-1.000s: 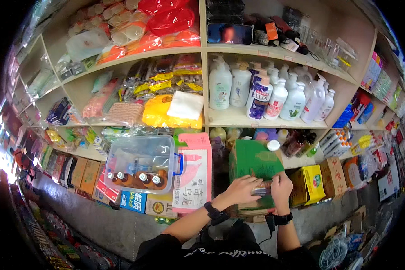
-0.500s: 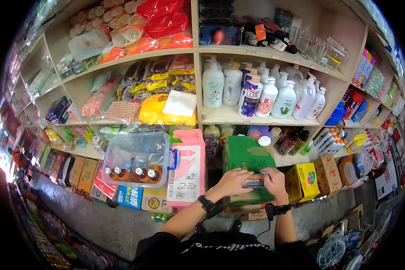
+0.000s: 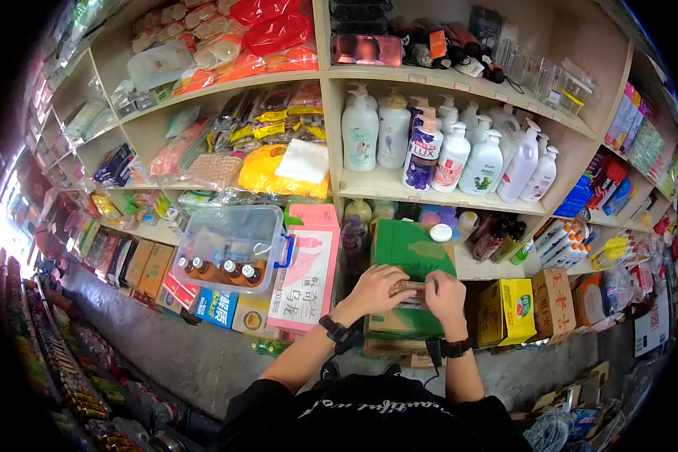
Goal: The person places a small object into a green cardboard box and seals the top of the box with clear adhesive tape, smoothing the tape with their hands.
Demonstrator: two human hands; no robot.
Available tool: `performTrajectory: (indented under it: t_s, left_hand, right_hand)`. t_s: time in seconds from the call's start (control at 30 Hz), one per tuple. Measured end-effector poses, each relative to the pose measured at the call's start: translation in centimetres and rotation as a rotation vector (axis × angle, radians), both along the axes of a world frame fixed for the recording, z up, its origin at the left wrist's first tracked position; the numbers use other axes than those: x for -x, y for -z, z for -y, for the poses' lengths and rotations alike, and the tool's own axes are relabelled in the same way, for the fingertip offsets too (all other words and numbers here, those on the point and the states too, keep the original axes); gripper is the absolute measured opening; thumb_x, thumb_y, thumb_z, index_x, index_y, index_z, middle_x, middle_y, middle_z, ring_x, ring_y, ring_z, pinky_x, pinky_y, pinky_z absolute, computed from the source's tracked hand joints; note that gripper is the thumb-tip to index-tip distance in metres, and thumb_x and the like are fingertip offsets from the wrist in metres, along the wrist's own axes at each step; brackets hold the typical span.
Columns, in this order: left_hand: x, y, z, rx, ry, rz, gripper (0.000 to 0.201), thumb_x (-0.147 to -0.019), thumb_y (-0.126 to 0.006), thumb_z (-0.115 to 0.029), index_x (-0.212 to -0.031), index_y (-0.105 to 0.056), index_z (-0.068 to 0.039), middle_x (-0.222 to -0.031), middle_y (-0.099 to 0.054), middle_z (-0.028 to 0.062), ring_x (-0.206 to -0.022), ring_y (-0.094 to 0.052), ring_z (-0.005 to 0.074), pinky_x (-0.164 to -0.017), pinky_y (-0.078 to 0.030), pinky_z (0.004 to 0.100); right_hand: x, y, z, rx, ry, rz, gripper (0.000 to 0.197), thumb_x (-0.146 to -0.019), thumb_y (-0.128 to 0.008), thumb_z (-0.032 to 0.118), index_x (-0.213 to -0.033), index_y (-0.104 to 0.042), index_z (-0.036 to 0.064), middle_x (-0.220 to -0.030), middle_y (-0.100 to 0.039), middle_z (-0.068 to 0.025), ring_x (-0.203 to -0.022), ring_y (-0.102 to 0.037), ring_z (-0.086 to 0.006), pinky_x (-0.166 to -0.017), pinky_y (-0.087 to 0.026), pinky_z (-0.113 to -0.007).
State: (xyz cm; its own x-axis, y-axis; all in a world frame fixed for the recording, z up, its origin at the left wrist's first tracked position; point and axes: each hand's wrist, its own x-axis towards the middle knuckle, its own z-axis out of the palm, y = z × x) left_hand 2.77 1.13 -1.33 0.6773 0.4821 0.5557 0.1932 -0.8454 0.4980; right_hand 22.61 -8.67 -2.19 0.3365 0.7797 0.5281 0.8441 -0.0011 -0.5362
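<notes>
A green cardboard box (image 3: 414,245) stands before me, against the shelf. Just above its top, my left hand (image 3: 384,288) and my right hand (image 3: 446,296) meet over a small brownish item (image 3: 408,285), mostly covered by my fingers; its kind does not show. My left fingers are bent around its left end, and my right fingers pinch its right side. A round white lid-like thing (image 3: 441,233) sits at the box's far right corner.
Left of the box are a pink-and-white carton (image 3: 303,275) and a clear plastic tub (image 3: 230,226) holding several brown bottles (image 3: 222,273). Pump bottles (image 3: 423,154) line the shelf ahead. A yellow carton (image 3: 517,309) stands at the right, near a brown carton (image 3: 553,305).
My hands have shifted slightly left and toward me with the item, and my right hand has closed further over it. The view has shifted a little.
</notes>
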Motion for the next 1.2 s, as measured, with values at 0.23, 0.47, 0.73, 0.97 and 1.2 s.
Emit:
performTrajectory:
  t_s: [0.23, 0.47, 0.73, 0.97, 1.2]
  left_hand:
    - [-0.8, 0.6, -0.2, -0.067, -0.134, 0.083, 0.015, -0.095, -0.066, -0.011, -0.089, -0.073, 0.001, -0.089, -0.075, 0.0155, -0.08, -0.07, 0.0342, -0.077, -0.057, 0.0429]
    - [-0.3, -0.7, -0.3, -0.201, -0.176, 0.124, 0.011, -0.091, -0.072, -0.011, -0.087, -0.072, -0.001, -0.085, -0.073, 0.0143, -0.079, -0.069, 0.0341, -0.073, -0.054, 0.0436]
    - [0.9, 0.0, 1.1, -0.166, -0.182, 0.109, 0.011, -0.091, -0.073, -0.012, -0.088, -0.072, -0.002, -0.089, -0.074, 0.0124, -0.084, -0.069, 0.0324, -0.077, -0.054, 0.0426]
    - [3.1, -0.7, 1.3, -0.04, 0.026, -0.011, 0.041, -0.092, -0.078, -0.023, -0.124, -0.068, 0.001, -0.117, -0.07, 0.019, -0.111, -0.066, 0.0393, -0.099, -0.053, 0.0448]
    - [1.6, 0.7, -0.2, -0.001, 0.087, -0.087, 0.057, -0.091, -0.079, -0.021, -0.139, -0.057, 0.001, -0.138, -0.058, 0.0211, -0.128, -0.057, 0.0411, -0.111, -0.047, 0.0492]
  right_hand:
    - [4.0, -1.0, -2.1, 0.028, -0.166, 0.289, 0.022, -0.092, -0.066, 0.022, -0.081, -0.064, 0.0029, -0.077, -0.068, -0.0161, -0.074, -0.068, -0.0363, -0.069, -0.055, -0.046]
    - [3.4, -2.0, -1.8, -0.158, -0.209, 0.3, 0.02, -0.093, -0.066, 0.02, -0.098, -0.066, 0.0005, -0.089, -0.07, -0.0179, -0.089, -0.067, -0.0389, -0.084, -0.049, -0.05]
    - [4.4, -1.6, 0.1, -0.015, -0.145, 0.269, 0.022, -0.097, -0.065, 0.022, -0.103, -0.067, 0.0004, -0.095, -0.071, -0.0166, -0.092, -0.066, -0.0342, -0.088, -0.048, -0.047]
    - [4.6, -0.8, 0.5, -0.003, -0.079, 0.248, 0.021, -0.096, -0.064, 0.022, -0.095, -0.065, 0.001, -0.084, -0.07, -0.0164, -0.079, -0.067, -0.0342, -0.077, -0.051, -0.046]
    - [3.1, -0.9, -2.1, -0.057, -0.084, 0.356, 0.022, -0.096, -0.065, 0.023, -0.091, -0.061, 0.0019, -0.081, -0.067, -0.0173, -0.078, -0.065, -0.0351, -0.076, -0.049, -0.047]
